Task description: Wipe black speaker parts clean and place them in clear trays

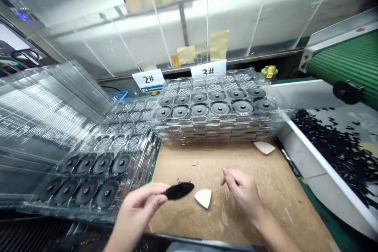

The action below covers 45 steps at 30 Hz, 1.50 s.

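My left hand [142, 206] pinches a black disc [179, 191] at its left edge, between thumb and fingers. The disc is tilted, so it looks like a thin oval, and small metal pins stick up at its far edge. To the right, above the brown board [236, 220], my right hand [240, 189] is closed with its fingertips together; whatever is in it, if anything, is hidden. Between the hands lies a pale wedge-shaped piece [203, 198]. A few tiny pins [194, 167] lie on the board beyond the disc.
Stacked clear trays with dark round parts stand at the left [91, 165] and back [206, 106]. Another pale wedge [264, 147] lies at the board's far right. A white bin [319, 161] of small black pieces borders the right side, below a green conveyor belt [348, 63].
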Each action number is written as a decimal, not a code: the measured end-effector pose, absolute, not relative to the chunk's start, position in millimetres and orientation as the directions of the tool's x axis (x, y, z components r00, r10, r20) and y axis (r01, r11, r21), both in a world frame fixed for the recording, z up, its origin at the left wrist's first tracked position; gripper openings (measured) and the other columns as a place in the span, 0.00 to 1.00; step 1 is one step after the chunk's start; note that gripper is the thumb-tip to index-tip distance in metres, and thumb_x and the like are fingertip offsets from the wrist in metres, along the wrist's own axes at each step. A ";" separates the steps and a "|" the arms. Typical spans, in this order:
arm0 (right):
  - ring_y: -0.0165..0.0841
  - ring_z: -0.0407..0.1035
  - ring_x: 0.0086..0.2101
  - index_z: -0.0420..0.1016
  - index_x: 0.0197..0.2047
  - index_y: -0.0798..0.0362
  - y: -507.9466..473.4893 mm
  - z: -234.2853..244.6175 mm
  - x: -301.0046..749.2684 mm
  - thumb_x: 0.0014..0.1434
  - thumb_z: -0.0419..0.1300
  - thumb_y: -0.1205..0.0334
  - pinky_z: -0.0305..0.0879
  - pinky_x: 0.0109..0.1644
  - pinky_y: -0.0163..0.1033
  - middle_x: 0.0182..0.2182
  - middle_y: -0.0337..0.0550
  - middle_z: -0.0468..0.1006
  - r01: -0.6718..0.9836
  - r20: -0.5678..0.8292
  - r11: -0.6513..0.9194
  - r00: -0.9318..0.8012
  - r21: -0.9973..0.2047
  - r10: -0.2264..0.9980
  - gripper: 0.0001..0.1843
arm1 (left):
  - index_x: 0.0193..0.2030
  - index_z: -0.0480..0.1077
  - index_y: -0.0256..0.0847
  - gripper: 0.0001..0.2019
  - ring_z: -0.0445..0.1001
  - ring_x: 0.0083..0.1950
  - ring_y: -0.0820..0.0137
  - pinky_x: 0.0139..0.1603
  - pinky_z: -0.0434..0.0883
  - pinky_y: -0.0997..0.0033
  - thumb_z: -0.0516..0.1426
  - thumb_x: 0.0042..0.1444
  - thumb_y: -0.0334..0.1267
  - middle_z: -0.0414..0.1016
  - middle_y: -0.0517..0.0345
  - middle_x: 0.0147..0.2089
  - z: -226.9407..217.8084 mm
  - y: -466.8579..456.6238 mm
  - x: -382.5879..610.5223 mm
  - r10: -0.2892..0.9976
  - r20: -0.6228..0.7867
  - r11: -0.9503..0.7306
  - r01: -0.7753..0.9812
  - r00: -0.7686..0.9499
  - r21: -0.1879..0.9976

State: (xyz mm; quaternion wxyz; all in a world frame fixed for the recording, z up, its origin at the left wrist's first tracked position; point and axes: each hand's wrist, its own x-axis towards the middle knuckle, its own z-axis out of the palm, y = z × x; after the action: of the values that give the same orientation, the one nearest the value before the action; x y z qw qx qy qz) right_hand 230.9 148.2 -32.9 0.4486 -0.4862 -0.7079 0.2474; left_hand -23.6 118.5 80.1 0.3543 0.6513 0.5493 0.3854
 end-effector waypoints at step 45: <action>0.32 0.72 0.39 0.71 0.49 0.55 183.5 -78.8 253.5 0.64 0.56 0.56 0.72 0.42 0.42 0.44 0.44 0.74 0.401 0.083 0.066 0.026 -0.914 0.996 0.14 | 0.53 0.59 0.35 0.19 0.74 0.34 0.74 0.46 0.73 0.68 0.47 0.63 0.47 0.70 0.47 0.43 124.7 312.4 381.0 0.721 -0.307 0.395 -0.004 0.621 0.919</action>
State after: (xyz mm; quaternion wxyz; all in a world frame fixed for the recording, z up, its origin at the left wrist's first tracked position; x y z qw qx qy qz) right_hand 253.5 183.5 -78.8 0.4163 -0.5828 -0.5996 0.3572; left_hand 381.0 312.4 124.7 0.7524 0.4945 0.3625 0.2409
